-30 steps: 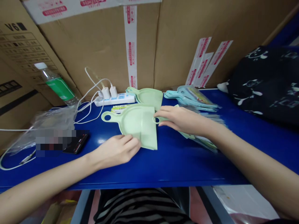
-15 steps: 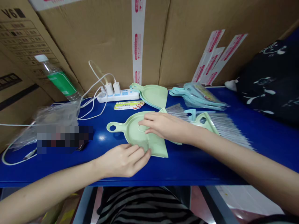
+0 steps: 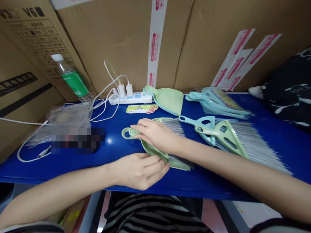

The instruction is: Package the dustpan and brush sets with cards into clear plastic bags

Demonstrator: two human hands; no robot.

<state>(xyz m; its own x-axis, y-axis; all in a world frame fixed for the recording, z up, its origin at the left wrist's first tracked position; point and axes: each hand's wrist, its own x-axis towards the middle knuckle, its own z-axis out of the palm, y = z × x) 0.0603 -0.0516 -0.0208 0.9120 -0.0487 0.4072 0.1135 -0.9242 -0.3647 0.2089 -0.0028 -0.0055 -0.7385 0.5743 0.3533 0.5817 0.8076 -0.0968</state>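
Observation:
A pale green dustpan [image 3: 181,166] lies in front of me, its ring handle pointing left. My left hand [image 3: 143,170] is closed at its near side, with fingertips curled over the edge. A green hand brush with grey bristles [image 3: 177,125] rests over the pan. My right hand [image 3: 155,134] covers most of this brush, its fingers closed round the handle near the pan's ring. Just right of them lie a blue hand brush [image 3: 202,122] and another green hand brush [image 3: 224,134], their grey bristles pointing right.
Behind are a green dustpan stacked on a blue one [image 3: 168,98] and bagged blue dustpans [image 3: 216,102]. A power strip [image 3: 138,98] with white cables, paper labels [image 3: 141,109], a bottle [image 3: 75,82] and clear plastic bags [image 3: 70,119] are further left. Cardboard boxes [image 3: 116,35] line the back.
My right hand has brought a green brush over the dustpan, uncovering the brushes at right. My left hand stays at the pan's near edge. The view has shifted slightly.

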